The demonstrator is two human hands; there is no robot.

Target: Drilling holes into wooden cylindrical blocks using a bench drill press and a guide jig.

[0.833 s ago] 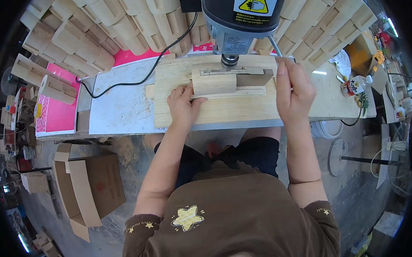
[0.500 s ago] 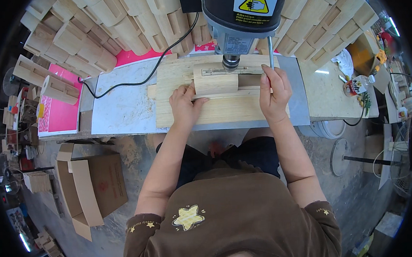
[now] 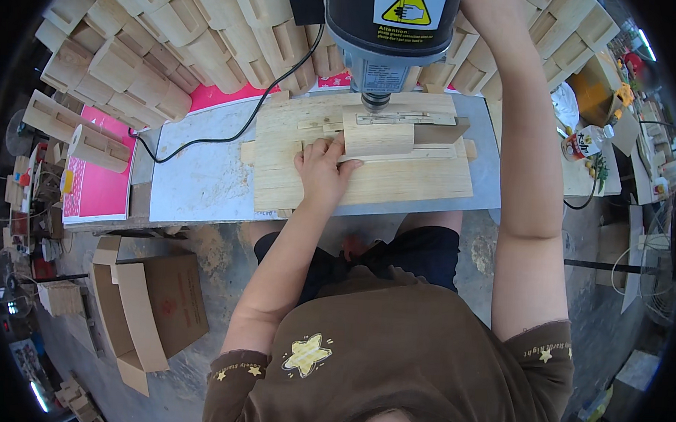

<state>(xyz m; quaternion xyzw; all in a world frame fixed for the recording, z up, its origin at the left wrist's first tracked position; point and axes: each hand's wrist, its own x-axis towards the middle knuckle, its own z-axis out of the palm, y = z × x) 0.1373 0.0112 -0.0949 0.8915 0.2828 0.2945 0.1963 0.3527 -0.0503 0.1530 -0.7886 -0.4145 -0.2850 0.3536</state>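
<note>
A pale wooden block (image 3: 379,137) with a curved top lies between strips on a wooden board (image 3: 407,178) under the drill press (image 3: 391,32). My left hand (image 3: 326,169) grips its left end, with the thumb along the near side. The drill's chuck (image 3: 375,102) is just above the block's far side, where a narrow metal-looking strip (image 3: 404,119) runs lengthwise. A thin flat piece (image 3: 443,131) juts out at the block's right end. My right hand (image 3: 489,8) is raised to the right of the drill head; its fingers are cut off or hidden.
Tall stacks of slotted wooden blocks (image 3: 173,23) line the back of the bench. Two loose blocks (image 3: 98,148) lie at the left. A black cord (image 3: 259,106) crosses the bench. To the right stands a bottle (image 3: 588,141); an open cardboard box (image 3: 153,308) sits on the floor.
The wooden block has slid right along the board, my left hand moving with it. My right hand has gone from the drill's metal lever, near the block, up beside the drill head.
</note>
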